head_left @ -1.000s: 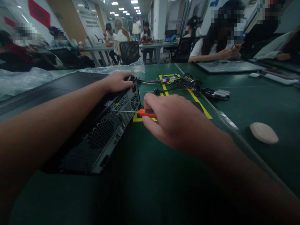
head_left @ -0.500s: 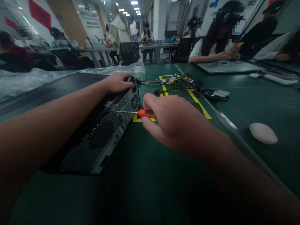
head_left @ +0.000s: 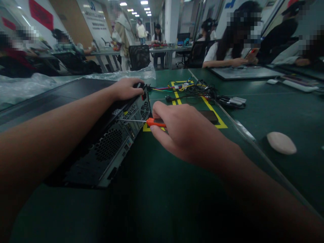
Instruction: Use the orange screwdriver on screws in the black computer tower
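Note:
A black desktop computer case [head_left: 108, 148] lies flat on the green table [head_left: 157, 189], its vented rear panel facing me. My left hand [head_left: 126, 88] rests on the case's far top corner, fingers curled over the edge. My right hand [head_left: 182, 130] is closed around the orange handle of a screwdriver [head_left: 152, 122]. Its thin metal shaft points left and the tip touches the rear panel near the small fan grille [head_left: 145, 109].
A tangle of coloured wires and black cables [head_left: 194, 88] lies beyond a yellow-taped square. A beige oval object [head_left: 281, 142] sits at right. Clear plastic wrap [head_left: 27, 84] covers the far left. Seated people work at neighbouring tables; a person stands in the back aisle.
My right hand and the screwdriver have shifted slightly left. In the background a person has stood up and walked left along the aisle.

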Motion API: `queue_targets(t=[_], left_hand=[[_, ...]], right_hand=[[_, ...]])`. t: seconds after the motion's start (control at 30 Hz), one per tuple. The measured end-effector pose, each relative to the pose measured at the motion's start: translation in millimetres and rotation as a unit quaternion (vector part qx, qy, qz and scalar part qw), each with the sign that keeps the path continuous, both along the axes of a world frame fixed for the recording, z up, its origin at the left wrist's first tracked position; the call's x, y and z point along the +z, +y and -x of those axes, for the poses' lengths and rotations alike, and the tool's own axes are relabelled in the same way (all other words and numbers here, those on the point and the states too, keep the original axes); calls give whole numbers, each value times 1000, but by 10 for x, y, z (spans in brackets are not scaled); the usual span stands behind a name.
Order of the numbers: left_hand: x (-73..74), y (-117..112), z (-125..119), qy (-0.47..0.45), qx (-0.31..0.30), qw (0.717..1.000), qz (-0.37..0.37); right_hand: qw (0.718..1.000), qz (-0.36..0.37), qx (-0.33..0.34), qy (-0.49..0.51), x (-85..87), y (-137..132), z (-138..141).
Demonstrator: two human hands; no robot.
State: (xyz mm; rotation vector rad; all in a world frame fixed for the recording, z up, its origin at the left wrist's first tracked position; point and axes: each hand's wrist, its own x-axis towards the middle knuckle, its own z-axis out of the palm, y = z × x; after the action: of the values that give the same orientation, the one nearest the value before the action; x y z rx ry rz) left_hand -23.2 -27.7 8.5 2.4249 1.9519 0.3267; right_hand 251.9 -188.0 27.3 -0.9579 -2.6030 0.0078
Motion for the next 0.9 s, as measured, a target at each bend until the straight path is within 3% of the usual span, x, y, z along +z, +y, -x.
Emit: queue_targets(t=[0.17,0.4,0.53,0.8,0.9], left_hand=[[-7,15,15,-13,-6,1000,6],[-6,11,6,-10,-6,1000,6],[-2,-1,-5,-13,-12,1000,3],[-4,-17,-9,-20,-11,1000,-3],[3,-19,-11,-18,-10,1000,5]], right_hand=[[999,40,3,14,-92,-2,-8],[992,121,0,45,-435,2,-46],[991,116,-13,64,-567,4,-32],[985,143,-12,97,-547,0,49],[988,117,-3,98,-485,17,52]])
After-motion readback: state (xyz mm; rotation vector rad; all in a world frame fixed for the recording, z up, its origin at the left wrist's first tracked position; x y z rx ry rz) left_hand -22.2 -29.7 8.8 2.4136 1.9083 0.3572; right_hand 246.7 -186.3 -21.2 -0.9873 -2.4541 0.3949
